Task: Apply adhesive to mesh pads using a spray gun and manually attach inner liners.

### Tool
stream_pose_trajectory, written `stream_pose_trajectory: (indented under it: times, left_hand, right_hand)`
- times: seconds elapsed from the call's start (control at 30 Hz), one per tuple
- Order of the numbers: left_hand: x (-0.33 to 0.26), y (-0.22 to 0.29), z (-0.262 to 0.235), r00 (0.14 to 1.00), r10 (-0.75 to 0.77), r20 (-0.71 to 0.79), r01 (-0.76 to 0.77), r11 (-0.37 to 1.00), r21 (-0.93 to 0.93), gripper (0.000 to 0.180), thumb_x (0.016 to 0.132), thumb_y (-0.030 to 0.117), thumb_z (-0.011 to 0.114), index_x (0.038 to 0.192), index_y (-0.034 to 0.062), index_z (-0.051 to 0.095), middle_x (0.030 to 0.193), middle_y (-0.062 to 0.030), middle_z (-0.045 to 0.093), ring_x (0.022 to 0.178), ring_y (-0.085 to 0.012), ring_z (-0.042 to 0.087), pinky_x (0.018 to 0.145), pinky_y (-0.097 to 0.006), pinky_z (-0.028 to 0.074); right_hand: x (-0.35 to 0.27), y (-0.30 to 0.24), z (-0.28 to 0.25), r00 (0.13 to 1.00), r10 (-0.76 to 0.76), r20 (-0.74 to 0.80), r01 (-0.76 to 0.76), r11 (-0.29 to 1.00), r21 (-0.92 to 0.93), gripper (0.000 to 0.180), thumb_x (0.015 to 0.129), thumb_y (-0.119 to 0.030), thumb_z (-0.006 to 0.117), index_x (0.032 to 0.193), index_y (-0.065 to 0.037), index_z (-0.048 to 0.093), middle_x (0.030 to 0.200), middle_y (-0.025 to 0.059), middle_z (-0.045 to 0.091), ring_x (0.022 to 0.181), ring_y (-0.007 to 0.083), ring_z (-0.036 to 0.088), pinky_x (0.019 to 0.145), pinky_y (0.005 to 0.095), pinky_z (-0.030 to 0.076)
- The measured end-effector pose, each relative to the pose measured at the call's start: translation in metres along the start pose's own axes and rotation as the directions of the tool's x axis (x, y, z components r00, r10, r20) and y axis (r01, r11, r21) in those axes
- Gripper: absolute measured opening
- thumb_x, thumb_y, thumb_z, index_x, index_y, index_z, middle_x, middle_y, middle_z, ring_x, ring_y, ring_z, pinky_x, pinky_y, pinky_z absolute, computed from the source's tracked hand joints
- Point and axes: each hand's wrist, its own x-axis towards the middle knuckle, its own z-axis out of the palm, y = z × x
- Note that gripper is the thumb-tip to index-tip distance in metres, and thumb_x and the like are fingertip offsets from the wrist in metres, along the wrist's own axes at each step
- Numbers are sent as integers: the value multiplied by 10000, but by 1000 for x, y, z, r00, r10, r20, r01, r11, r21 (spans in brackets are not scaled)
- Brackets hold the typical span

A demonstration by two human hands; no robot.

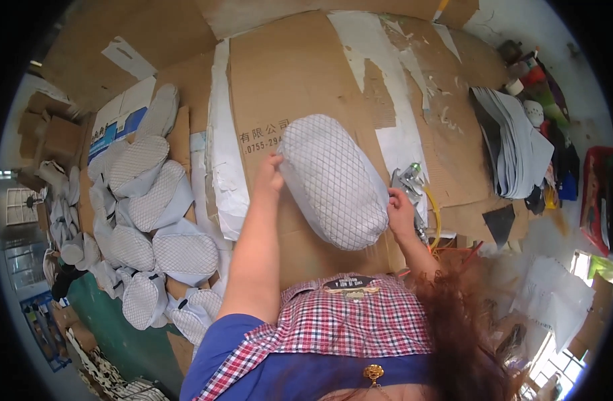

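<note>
A light grey oval padded piece (336, 180) with a diamond-quilted face is held up tilted in front of me, above the cardboard-covered table. My left hand (271, 175) grips its left edge, fingers closed at the rim. At the lower right edge, my right hand (400, 212) pinches the piece between thumb and fingers. Just beyond the right hand lies a metal spray gun (408, 179) with a yellow hose (436, 217). The underside of the padded piece is hidden from me.
Several similar quilted pieces (186, 255) are heaped at the left. A stack of grey sheets (510, 150) lies at the right, near a dark scrap (500, 224). Cardboard (286, 73) with torn white strips covers the table. A red bin (595, 194) stands far right.
</note>
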Motion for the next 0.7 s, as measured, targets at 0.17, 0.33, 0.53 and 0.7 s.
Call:
stream_pose_trajectory:
  times: [0.17, 0.33, 0.53, 0.7]
  left_hand:
    - [-28, 28, 17, 1000, -23, 20, 17, 964, 266, 303, 747, -54, 450, 1035, 2, 526, 1019, -135, 586, 884, -231, 586, 841, -345, 482]
    - [-50, 35, 12, 982, -188, 14, 185, 975, 125, 305, 759, 3, 504, 1063, 35, 504, 991, -101, 587, 914, -221, 575, 837, -367, 479]
    - [-83, 5, -4, 997, -53, -56, 63, 980, 191, 345, 743, -42, 488, 1080, 30, 490, 1030, -122, 564, 918, -240, 570, 845, -377, 481]
    - [-92, 6, -17, 959, 154, -239, -20, 875, 484, 373, 824, 134, 565, 1168, 40, 453, 1061, -83, 566, 810, -185, 562, 747, -306, 481]
  right_hand:
    - [-25, -63, -17, 986, -128, -102, 129, 992, 2, 236, 781, -153, 612, 957, -14, 538, 792, 91, 554, 613, 169, 505, 569, 280, 427]
    - [-75, -39, -9, 927, -251, 278, 294, 948, -126, 130, 789, -96, 588, 805, -21, 483, 695, 114, 470, 622, 253, 479, 570, 329, 397]
    - [-88, -11, -5, 882, -403, 244, 436, 895, -98, 88, 794, -10, 534, 803, -17, 446, 677, 147, 440, 591, 282, 452, 543, 334, 382]
    - [-89, -5, 3, 873, -399, 282, 436, 896, -82, 77, 792, -10, 522, 823, -13, 451, 719, 176, 470, 647, 335, 482, 574, 359, 400]
